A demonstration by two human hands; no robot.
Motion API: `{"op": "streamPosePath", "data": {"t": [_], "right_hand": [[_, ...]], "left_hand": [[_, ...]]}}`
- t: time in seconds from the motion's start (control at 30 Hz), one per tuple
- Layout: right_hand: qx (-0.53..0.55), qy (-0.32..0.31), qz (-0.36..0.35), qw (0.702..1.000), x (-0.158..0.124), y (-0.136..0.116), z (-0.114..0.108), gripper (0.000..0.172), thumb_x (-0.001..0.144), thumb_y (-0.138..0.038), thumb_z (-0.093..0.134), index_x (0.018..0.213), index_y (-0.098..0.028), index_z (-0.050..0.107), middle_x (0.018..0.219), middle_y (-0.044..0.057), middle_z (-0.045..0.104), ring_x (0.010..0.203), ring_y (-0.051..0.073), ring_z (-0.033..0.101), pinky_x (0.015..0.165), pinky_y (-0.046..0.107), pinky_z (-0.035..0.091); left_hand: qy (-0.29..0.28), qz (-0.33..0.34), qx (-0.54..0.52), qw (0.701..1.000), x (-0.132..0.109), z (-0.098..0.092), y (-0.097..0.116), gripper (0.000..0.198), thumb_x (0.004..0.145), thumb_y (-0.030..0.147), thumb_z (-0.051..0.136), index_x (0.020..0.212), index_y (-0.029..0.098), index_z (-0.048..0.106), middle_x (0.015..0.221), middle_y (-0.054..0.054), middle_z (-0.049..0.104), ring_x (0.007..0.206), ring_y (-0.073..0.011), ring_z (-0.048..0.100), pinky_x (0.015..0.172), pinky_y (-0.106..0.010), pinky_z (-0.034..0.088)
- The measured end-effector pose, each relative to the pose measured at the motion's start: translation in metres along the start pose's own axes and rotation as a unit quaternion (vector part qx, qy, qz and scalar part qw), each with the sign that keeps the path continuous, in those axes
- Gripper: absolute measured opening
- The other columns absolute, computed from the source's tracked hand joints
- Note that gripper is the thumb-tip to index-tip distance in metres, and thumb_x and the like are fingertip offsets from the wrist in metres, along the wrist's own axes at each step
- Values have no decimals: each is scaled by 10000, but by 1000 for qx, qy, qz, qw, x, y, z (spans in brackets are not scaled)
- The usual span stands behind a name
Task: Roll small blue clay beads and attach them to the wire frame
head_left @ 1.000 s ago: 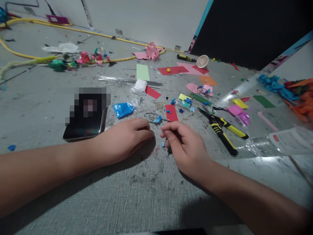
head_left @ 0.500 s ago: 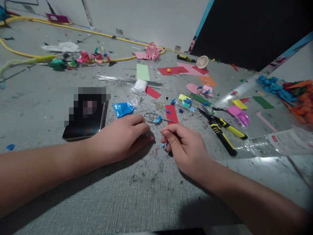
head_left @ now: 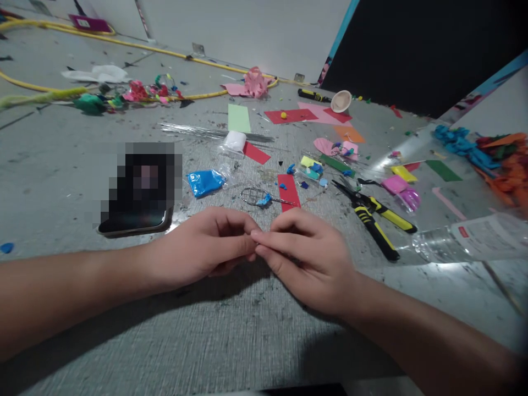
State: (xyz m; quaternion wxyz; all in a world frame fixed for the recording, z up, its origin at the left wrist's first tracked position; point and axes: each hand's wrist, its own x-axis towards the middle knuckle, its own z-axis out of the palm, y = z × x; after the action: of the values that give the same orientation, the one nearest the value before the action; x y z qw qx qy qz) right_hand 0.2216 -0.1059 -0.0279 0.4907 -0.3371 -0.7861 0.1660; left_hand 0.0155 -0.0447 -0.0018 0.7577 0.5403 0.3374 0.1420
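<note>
My left hand [head_left: 208, 245] and my right hand [head_left: 315, 258] meet at their fingertips over the grey surface [head_left: 231, 341]. The fingers of both are pinched together, and whatever lies between them is too small or hidden to make out. Just beyond the fingertips lies a small wire racket shape [head_left: 253, 195] with a blue clay piece [head_left: 264, 200] on it. Its handle end rests on a red paper strip [head_left: 289, 192]. A packet of blue clay [head_left: 205, 182] sits beyond my left hand.
A dark phone-like device [head_left: 136, 214] lies left of my left hand. Yellow-black pliers [head_left: 375, 220] and a clear bottle [head_left: 474, 239] are at the right. Thin wires [head_left: 206, 132], paper pieces and a yellow cable [head_left: 144, 48] lie farther back.
My left hand has risen off the surface and turned, its fingertips now meeting those of my right hand. The small light blue bit near my right fingers is no longer visible.
</note>
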Motion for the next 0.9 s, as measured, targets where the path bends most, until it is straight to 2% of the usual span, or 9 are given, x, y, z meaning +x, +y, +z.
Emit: {"op": "streamPosePath", "data": {"t": [0.17,0.4,0.53,0.63,0.73,0.9], "right_hand": [[-12,6,-13,1000,2,-1,-1,184,973,-79,714,1110,-82,837,925,93,715,784,143,662,683,281,575],[2,23,8,1000,2,-2,-1,175,943,-49,725,1048,-118,847,929,81,730,784,133,673,707,257,591],[20,23,49,998,3,-2,1,157,919,-53,753,1015,-131,850,911,61,737,754,114,671,656,223,572],[39,13,96,995,4,-3,0,122,907,-76,787,994,-133,850,898,54,770,746,111,695,642,214,572],[64,3,147,987,6,-3,-1,78,905,-106,814,956,-152,851,873,46,801,754,122,725,634,219,575],[137,-5,228,964,9,-5,-3,78,863,-132,863,894,-203,855,852,24,801,747,127,731,589,224,549]], "left_hand": [[6,-18,-24,1000,1,-3,-2,135,899,223,791,800,165,720,589,69,567,456,-34,405,393,-102,323],[18,-13,-22,1000,2,-2,-3,159,895,265,791,798,163,718,597,56,571,461,-45,404,391,-124,314],[29,-6,-10,1000,2,-1,-6,154,869,248,791,771,167,705,568,71,549,446,-42,384,385,-124,309],[61,6,24,998,1,0,-6,160,850,250,787,750,162,699,556,79,530,453,-41,383,391,-121,304],[90,49,85,991,-2,2,-2,198,842,240,755,675,157,689,542,71,532,487,-47,420,427,-117,335],[90,130,190,969,-5,2,-1,203,864,217,697,671,161,716,577,47,631,532,-65,524,486,-128,413]]}}
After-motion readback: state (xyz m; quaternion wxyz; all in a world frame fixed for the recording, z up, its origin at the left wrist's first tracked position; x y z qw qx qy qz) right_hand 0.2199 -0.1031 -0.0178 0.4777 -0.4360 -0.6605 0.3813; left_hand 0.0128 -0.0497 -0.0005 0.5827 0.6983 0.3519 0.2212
